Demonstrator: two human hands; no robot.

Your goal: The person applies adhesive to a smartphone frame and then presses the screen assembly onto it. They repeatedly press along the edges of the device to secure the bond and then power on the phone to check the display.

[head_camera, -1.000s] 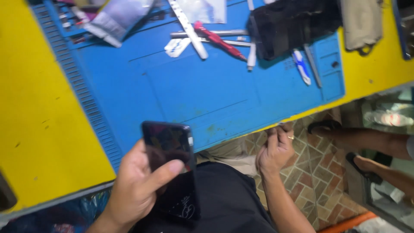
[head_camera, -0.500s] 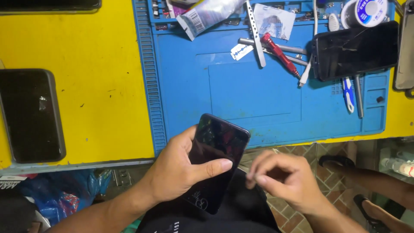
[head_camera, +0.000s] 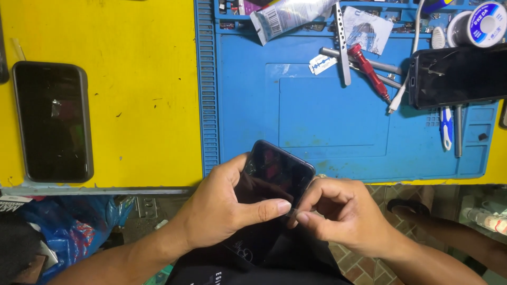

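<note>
My left hand (head_camera: 222, 211) grips a black smartphone (head_camera: 277, 171) from below, thumb lying across its lower edge, screen up and tilted. My right hand (head_camera: 340, 214) pinches at the phone's lower right edge with thumb and forefinger, next to my left thumb tip. Whether something small sits between those fingers cannot be told. The phone hangs over my lap, just in front of the near edge of the blue work mat (head_camera: 338, 119).
A second black phone (head_camera: 53, 121) lies on the yellow table (head_camera: 142, 89) at left. On the mat's far side lie a third phone (head_camera: 457, 76), a red screwdriver (head_camera: 369, 71), metal tools, a tube (head_camera: 290, 16), a razor blade (head_camera: 319, 63) and a solder spool (head_camera: 483, 24).
My right hand has come up from beside the phone and now pinches its lower right edge. The phone has risen slightly toward the mat; the view shifted left and closer.
</note>
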